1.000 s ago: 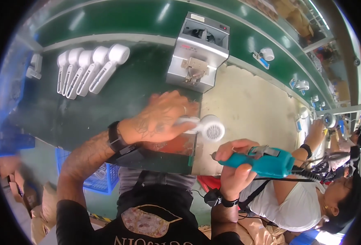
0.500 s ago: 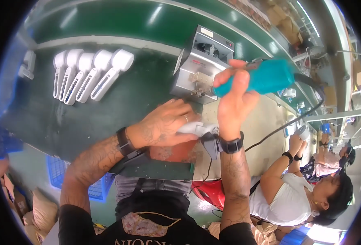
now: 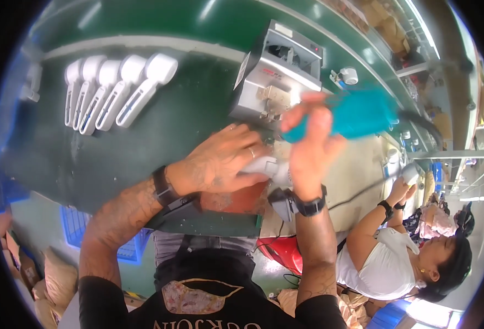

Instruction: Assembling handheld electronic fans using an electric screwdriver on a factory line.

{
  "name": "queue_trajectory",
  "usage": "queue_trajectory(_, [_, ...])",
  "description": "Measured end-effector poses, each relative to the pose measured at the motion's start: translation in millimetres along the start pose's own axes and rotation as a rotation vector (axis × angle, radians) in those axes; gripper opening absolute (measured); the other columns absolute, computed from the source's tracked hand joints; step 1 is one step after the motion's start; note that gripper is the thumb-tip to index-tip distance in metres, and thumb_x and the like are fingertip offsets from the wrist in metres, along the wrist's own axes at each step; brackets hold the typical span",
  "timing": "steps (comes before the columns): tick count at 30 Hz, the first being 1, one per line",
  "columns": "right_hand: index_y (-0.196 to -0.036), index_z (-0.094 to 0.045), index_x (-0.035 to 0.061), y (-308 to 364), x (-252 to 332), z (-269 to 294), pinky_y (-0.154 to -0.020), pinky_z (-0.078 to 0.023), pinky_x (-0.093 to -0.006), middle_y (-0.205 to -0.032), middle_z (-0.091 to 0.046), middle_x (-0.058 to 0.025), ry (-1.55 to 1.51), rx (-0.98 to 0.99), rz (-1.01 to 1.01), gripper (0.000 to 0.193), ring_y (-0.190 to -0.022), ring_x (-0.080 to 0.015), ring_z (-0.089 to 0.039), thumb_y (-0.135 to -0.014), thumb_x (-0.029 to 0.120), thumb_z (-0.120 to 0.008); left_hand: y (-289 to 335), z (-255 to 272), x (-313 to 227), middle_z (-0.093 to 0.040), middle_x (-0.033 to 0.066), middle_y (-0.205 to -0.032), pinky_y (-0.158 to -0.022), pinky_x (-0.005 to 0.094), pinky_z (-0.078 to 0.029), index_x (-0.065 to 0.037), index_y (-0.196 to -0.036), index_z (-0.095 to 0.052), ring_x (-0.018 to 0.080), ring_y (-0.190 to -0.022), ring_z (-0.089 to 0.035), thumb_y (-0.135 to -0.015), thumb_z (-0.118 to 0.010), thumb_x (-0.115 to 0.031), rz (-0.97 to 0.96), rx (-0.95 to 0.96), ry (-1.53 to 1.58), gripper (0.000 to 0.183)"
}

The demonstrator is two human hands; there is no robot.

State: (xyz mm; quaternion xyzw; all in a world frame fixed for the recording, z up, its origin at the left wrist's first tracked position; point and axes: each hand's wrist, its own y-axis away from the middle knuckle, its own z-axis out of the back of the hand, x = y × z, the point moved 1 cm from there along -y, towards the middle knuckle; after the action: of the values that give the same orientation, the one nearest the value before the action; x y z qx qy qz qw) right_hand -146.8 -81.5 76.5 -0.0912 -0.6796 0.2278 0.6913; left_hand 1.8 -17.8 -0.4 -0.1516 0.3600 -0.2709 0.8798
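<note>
My left hand (image 3: 220, 162) presses down on a white plastic handheld part (image 3: 266, 167) that lies on a brown pad (image 3: 236, 200) at the near edge of the green bench. My right hand (image 3: 308, 140) is raised above it and grips a teal electric screwdriver (image 3: 351, 115), blurred by motion, with a black cable trailing off to the right. The tool's tip is hidden behind my hands. A row of several finished white parts (image 3: 116, 90) lies on the bench to the far left.
A grey metal fixture box (image 3: 280, 74) stands just behind my hands. A green conveyor (image 3: 209, 22) runs along the back. A seated co-worker (image 3: 395, 257) works at the right. A blue crate (image 3: 77, 230) sits under the bench on the left.
My right hand has swung the teal screwdriver up from beside my lap to over the white part. My left hand has stayed on the part.
</note>
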Motion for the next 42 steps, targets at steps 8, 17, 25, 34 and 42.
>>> queue_trajectory(8, [-0.121,-0.055,-0.0058,30,9,31,-0.06,-0.048,-0.0344,-0.075,-0.058,-0.0091,-0.054,-0.025,-0.027,0.067,-0.066,-0.0193,-0.058,-0.102,0.058,-0.067,-3,6,-6,-0.065,0.0053,-0.115,-0.094,0.0427,-0.05,-0.012,-0.121,-0.073,0.0279,-0.106,-0.062,-0.087,-0.084,-0.035,0.03,0.038,0.053,0.042])
queue_trajectory(17, [-0.12,-0.055,-0.0054,31,1,32,-0.06,-0.048,-0.0348,-0.076,-0.059,-0.0089,-0.059,-0.049,0.008,0.066,-0.065,-0.02,-0.058,-0.102,0.057,-0.067,-4,4,-6,-0.066,0.0054,-0.115,-0.095,0.042,-0.05,-0.012,-0.121,-0.073,0.0274,-0.106,-0.062,-0.087,-0.084,-0.034,0.031,0.043,0.065,0.042])
queue_trajectory(25, [-0.11,-0.053,-0.0014,36,-3,30,-0.059,-0.05,-0.0356,-0.077,-0.058,-0.009,-0.057,-0.028,-0.041,0.056,-0.065,-0.0201,-0.057,-0.104,0.053,-0.067,-5,3,-7,-0.06,0.009,-0.11,-0.09,0.0435,-0.049,-0.007,-0.124,-0.068,0.0305,-0.104,-0.057,-0.092,-0.076,-0.034,-0.002,0.061,0.062,0.042])
queue_trajectory(34, [-0.105,-0.051,0.001,33,-3,30,-0.06,-0.05,-0.0365,-0.078,-0.056,-0.0088,-0.091,0.036,-0.027,0.05,-0.065,-0.0205,-0.056,-0.108,0.05,-0.061,-4,4,-9,-0.059,0.0094,-0.111,-0.09,0.0441,-0.048,-0.006,-0.125,-0.066,0.0308,-0.105,-0.056,-0.092,-0.076,-0.033,0.003,0.054,-0.015,0.043])
queue_trajectory(42, [-0.117,-0.058,-0.0034,7,9,25,-0.065,-0.051,-0.0347,-0.079,-0.06,-0.0072,-0.1,-0.028,0.008,0.052,-0.071,-0.0196,-0.062,-0.11,0.048,-0.058,-4,5,-9,-0.059,0.0085,-0.105,-0.087,0.0424,-0.049,-0.007,-0.122,-0.068,0.0302,-0.1,-0.057,-0.089,-0.079,-0.034,-0.024,-0.006,0.03,0.044])
